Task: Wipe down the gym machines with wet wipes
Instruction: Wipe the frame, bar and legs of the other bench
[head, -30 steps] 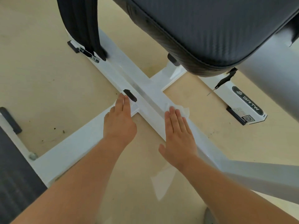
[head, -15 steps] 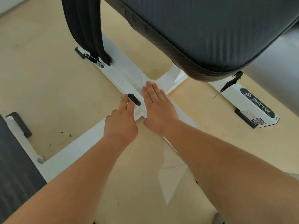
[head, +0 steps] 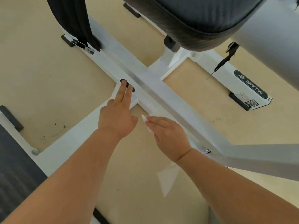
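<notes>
At the far left of the frame, a dark mat (head: 14, 183) filled the lower corner, with a black foot (head: 11, 118) just above it on the beige floor (head: 40, 70). In the upper left, a black strap (head: 72, 21) hung down to a metal buckle (head: 82, 46) at the end of the white frame (head: 145, 81). The frame's main beam ran diagonally from there toward the lower right, and a branch beam ran from it toward the lower left.

Your left hand (head: 118, 117) lay flat on the branch beam near the junction, left of centre. Its fingers were straight, and two fingertips touched a small black cap (head: 127, 85).

Just right of it, and not touching it, your right hand (head: 168, 135) held the wipe (head: 146, 122) against the near side of the main beam. The fingers lay nearly straight over the wipe, which showed white past the fingertips and under the hand. The thumb was hidden, so a pinch could not be confirmed. A bolt (head: 205, 150) sat on the beam just right of that wrist.

In the upper right, the black seat pad (head: 202, 18) overhung the frame, and beside it lay a grey tube (head: 267, 46). Below these, a white frame foot carried a BRTW label (head: 250, 84) and a QR sticker (head: 251, 103).
</notes>
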The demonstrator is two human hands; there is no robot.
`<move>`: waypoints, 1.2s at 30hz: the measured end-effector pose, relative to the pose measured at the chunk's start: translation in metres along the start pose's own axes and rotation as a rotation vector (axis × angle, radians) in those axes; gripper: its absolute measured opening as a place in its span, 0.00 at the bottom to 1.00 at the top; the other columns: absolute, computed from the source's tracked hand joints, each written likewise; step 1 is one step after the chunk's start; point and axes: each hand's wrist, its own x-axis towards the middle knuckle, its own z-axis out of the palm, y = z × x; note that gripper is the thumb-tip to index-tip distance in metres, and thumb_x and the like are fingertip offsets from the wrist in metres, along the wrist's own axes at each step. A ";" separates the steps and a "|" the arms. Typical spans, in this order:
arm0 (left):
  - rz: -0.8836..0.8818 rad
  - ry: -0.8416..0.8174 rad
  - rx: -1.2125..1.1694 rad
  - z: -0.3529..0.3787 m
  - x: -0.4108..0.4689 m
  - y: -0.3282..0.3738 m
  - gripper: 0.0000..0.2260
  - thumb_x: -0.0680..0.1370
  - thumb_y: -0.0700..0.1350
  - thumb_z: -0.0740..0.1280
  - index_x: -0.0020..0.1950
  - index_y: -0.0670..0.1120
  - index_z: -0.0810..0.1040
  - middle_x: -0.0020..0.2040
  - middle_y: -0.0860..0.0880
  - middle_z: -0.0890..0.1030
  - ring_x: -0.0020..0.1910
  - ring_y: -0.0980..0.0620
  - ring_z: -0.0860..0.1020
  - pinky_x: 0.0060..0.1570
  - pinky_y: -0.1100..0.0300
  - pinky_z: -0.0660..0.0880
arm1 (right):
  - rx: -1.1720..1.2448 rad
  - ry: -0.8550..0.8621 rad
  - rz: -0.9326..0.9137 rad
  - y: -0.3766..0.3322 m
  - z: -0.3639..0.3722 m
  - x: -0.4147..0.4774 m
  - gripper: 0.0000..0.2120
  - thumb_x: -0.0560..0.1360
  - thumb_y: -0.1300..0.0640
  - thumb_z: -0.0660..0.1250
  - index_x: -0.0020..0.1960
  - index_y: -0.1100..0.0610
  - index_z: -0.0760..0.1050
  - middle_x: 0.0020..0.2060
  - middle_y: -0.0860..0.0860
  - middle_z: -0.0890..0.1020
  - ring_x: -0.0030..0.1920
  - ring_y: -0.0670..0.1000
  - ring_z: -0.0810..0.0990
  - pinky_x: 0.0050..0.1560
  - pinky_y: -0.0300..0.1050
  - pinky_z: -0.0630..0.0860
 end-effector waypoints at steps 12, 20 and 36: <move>-0.026 -0.071 0.093 0.015 -0.002 0.013 0.45 0.76 0.53 0.66 0.83 0.47 0.40 0.79 0.56 0.29 0.46 0.48 0.71 0.41 0.54 0.69 | -0.213 -0.667 0.496 0.004 0.060 -0.006 0.38 0.80 0.62 0.52 0.81 0.62 0.30 0.79 0.56 0.28 0.80 0.57 0.29 0.82 0.56 0.39; -0.033 -0.060 0.072 0.021 -0.004 0.012 0.46 0.76 0.49 0.68 0.82 0.51 0.38 0.79 0.56 0.28 0.41 0.49 0.71 0.37 0.55 0.68 | -0.321 -0.734 0.540 -0.002 0.076 0.019 0.45 0.81 0.46 0.57 0.80 0.63 0.28 0.79 0.59 0.29 0.80 0.58 0.29 0.80 0.60 0.35; -0.008 -0.068 0.038 0.017 0.001 0.008 0.48 0.72 0.51 0.69 0.83 0.50 0.39 0.80 0.56 0.31 0.42 0.47 0.71 0.38 0.54 0.69 | -0.390 -0.756 0.591 0.002 0.055 0.011 0.49 0.79 0.38 0.60 0.81 0.63 0.34 0.79 0.60 0.31 0.81 0.62 0.36 0.79 0.59 0.37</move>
